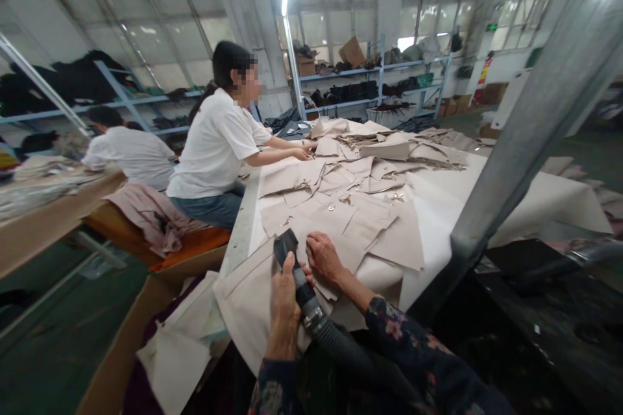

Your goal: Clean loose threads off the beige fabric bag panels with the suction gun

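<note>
My left hand (285,298) is wrapped around the black nozzle (286,245) of a ribbed suction hose, thumb along its upper side. The grey hose (331,331) runs back between my forearms toward the lower right. Just right of the nozzle, my right hand (324,258) has its fingers curled down on the beige fabric, apparently gripping it; the fingertips are partly hidden. A large beige fabric piece (243,295) lies under the nozzle and hangs over the near table edge. More beige cut pieces (360,217), several with small gold-coloured metal parts, overlap in front of both hands.
Across the table's left side, a person in a white shirt (219,142) reaches into the fabric pile. A grey metal post (525,117) slants close on my right. At lower left stands an open cardboard box (121,331) with fabric. Blue shelves (341,71) line the back.
</note>
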Motion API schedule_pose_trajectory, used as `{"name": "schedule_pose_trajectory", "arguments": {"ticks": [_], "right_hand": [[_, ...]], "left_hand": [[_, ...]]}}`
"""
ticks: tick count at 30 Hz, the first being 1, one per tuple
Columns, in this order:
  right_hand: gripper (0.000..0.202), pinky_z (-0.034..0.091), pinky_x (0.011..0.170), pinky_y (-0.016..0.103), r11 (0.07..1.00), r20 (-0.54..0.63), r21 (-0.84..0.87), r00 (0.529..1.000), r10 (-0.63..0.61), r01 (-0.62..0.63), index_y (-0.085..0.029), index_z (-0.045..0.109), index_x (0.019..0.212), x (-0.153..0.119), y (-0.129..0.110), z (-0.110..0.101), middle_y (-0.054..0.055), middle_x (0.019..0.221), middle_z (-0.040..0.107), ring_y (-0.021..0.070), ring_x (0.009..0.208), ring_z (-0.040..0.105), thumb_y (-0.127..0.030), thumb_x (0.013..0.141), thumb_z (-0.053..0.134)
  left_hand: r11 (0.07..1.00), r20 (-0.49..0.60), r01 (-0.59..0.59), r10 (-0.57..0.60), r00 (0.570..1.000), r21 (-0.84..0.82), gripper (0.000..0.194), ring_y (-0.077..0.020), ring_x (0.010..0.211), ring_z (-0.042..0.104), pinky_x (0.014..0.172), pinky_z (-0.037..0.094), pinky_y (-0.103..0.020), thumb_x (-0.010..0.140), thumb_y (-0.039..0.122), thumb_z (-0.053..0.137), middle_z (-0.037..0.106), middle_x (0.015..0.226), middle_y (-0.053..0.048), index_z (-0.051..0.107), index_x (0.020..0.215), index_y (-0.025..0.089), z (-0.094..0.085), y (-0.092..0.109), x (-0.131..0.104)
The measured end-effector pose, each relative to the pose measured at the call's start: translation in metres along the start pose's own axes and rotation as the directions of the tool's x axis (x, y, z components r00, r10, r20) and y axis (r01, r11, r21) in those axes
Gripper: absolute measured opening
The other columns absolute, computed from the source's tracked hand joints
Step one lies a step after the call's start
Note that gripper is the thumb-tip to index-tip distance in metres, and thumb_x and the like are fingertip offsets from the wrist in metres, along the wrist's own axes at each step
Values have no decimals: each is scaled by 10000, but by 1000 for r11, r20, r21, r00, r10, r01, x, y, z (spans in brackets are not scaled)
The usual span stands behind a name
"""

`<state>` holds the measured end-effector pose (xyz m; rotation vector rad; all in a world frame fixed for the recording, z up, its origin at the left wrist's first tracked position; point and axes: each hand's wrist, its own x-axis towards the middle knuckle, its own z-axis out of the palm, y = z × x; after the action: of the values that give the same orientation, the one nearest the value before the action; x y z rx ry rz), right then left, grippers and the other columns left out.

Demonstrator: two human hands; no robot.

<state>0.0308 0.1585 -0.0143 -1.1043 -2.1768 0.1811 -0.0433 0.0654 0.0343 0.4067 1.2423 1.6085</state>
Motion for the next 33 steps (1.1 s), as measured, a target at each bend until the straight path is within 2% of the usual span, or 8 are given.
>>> {"name": "schedule_pose_trajectory", "arguments": {"ticks": [4, 8, 15, 21, 23, 26, 29, 33], "right_hand": [[317, 338, 1005, 487, 974, -56, -122, 981, 185, -190, -84, 589, 1071, 1, 2, -14, 243, 1268, 527, 330, 1219, 431, -300, 840, 606], [406, 420, 898, 469, 944, 9, -186, 960, 279, -272, -106, 582, 1066, 9, 5, -31, 218, 1105, 616, 344, 1068, 535, -340, 757, 704], [217, 496, 620, 289, 877, 294, 247, 894, 338, -413, -132, 601, 826, 32, 4, -54, 67, 772, 668, 202, 704, 631, -270, 683, 687], [210, 418, 444, 212, 699, 249, 599, 920, 301, -391, -124, 584, 730, 92, -18, -133, 8, 607, 592, 114, 479, 528, -320, 659, 606], [227, 433, 465, 229, 726, 214, 629, 960, 182, -278, -117, 600, 727, 121, -37, -171, 6, 596, 586, 129, 496, 540, -316, 621, 622], [194, 426, 498, 238, 897, -17, 441, 1000, 16, -7, -109, 630, 745, 153, -81, -224, 8, 616, 581, 121, 524, 513, -277, 651, 607], [165, 441, 645, 274, 980, -204, -57, 958, -199, 191, -93, 656, 757, 161, -135, -253, 32, 661, 572, 142, 656, 534, -204, 757, 535], [272, 428, 743, 379, 789, -98, -548, 915, -391, 279, -118, 634, 1012, 140, -173, -218, 102, 794, 640, 220, 753, 576, -126, 879, 396]], "left_hand": [[1000, -10, -4, 4, 1000, -25, 396, -104, 393, 555, 385, 436, -192, 678, 497, 705, 603, 531, 5, 577, 741, 128, -10, -3, -4], [1000, -67, -8, 6, 998, -21, 406, -107, 398, 555, 367, 421, -187, 709, 508, 681, 600, 529, -3, 589, 751, 115, -20, -5, -7], [995, -82, -50, 43, 996, -87, 394, -123, 423, 572, 376, 429, -200, 714, 510, 683, 612, 556, -7, 594, 756, 129, -32, -2, -20], [984, -92, -134, 123, 988, -120, 414, -131, 446, 578, 390, 430, -208, 700, 530, 684, 630, 584, -13, 613, 793, 132, -55, 18, -46], [982, -112, -147, 133, 985, -121, 414, -127, 435, 564, 394, 427, -212, 707, 534, 674, 625, 572, -11, 612, 784, 131, -65, 23, -49], [989, -153, -109, 94, 984, -97, 439, -134, 426, 549, 380, 412, -219, 734, 563, 630, 622, 545, -13, 616, 798, 130, -79, 26, -48], [993, -191, -84, 67, 979, -84, 456, -137, 440, 551, 382, 408, -219, 740, 572, 618, 629, 549, -12, 623, 850, 129, -90, 27, -47], [989, -222, -96, 70, 973, -109, 462, -133, 443, 556, 391, 416, -220, 722, 572, 635, 633, 558, -11, 621, 846, 127, -99, 27, -51]]}}
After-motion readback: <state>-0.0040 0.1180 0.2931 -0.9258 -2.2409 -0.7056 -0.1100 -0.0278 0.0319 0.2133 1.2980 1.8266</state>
